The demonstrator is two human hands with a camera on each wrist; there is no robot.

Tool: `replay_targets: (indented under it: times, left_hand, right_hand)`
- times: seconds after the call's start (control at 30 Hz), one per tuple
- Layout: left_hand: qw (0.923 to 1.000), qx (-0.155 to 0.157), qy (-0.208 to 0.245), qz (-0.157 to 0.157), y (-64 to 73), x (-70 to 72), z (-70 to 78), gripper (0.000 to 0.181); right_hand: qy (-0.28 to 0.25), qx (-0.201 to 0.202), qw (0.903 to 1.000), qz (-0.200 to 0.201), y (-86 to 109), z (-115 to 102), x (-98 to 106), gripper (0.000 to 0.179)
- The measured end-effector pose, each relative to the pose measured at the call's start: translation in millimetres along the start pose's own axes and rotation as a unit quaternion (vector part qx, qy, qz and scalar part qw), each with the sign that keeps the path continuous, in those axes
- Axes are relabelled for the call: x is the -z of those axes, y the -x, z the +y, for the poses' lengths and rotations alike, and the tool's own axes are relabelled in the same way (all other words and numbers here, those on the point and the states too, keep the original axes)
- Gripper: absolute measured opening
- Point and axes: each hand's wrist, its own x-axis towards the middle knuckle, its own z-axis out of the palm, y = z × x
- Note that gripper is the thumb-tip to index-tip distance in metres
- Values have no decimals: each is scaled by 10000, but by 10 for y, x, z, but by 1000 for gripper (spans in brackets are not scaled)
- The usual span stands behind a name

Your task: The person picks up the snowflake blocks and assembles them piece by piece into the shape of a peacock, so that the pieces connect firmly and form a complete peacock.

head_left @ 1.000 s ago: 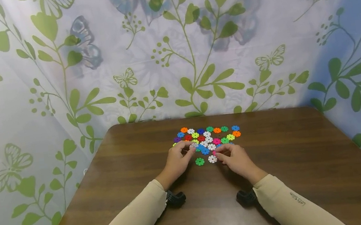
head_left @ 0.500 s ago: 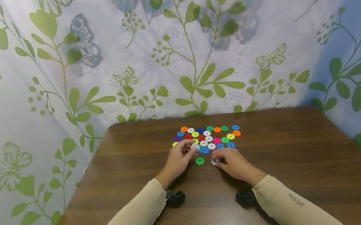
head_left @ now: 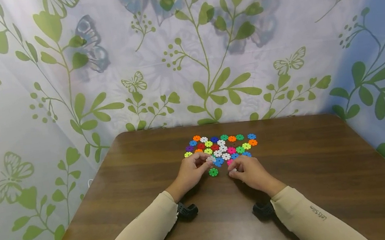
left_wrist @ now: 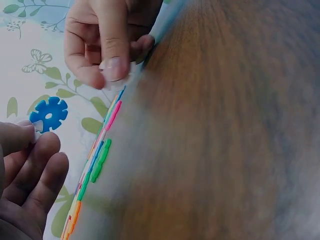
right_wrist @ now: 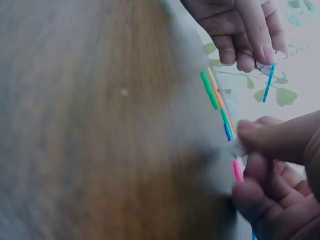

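Observation:
Low over the table, my left hand (head_left: 190, 173) pinches a white notched plastic disc (head_left: 211, 159) between thumb and fingers. Joined to it, in the left wrist view, is a blue notched disc (left_wrist: 55, 115) that stands out past the fingertips. To the right, my right hand (head_left: 252, 173) pinches another white notched disc (left_wrist: 125, 77), mostly covered by its fingers. The two hands are a short way apart. A green notched disc (head_left: 213, 172) lies on the table between them, nearer the left hand.
Beyond the hands, many coloured notched discs lie in loose rows, among them a pink disc (head_left: 231, 150) and an orange disc (head_left: 252, 143). The brown wooden table (head_left: 140, 163) ends at a leaf-patterned curtain (head_left: 186, 76).
The right hand has taken hold of the white disc that lay beside the green one and lifted it. The left hand has stayed nearly in place, still holding its joined discs.

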Motion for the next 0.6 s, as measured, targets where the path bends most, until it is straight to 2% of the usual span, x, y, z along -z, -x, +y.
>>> replay_targets:
  times: [0.1, 0.2, 0.3, 0.47, 0.6]
  left_hand:
    - [10000, -9, 58, -17, 3, -4, -2, 17]
    - [9999, 33, 83, -66, 9, -6, 1, 18]
    - [9999, 100, 11, -130, 9, -3, 3, 17]
    - [9993, 150, -166, -293, 8, -1, 0, 15]
    - [9987, 113, -302, -394, 5, 0, -9, 15]
  right_hand:
    - [-888, -216, 9958, -31, -5, -10, -6, 7]
    - [-1764, -254, 9840, 9, -11, -28, -4, 13]
    - [-2399, -223, 9705, 29, -18, -53, 9, 23]
    - [-3149, -335, 9485, -68, -26, -76, 25, 34]
    - [-3427, -348, 9387, -117, -12, -84, 27, 35]
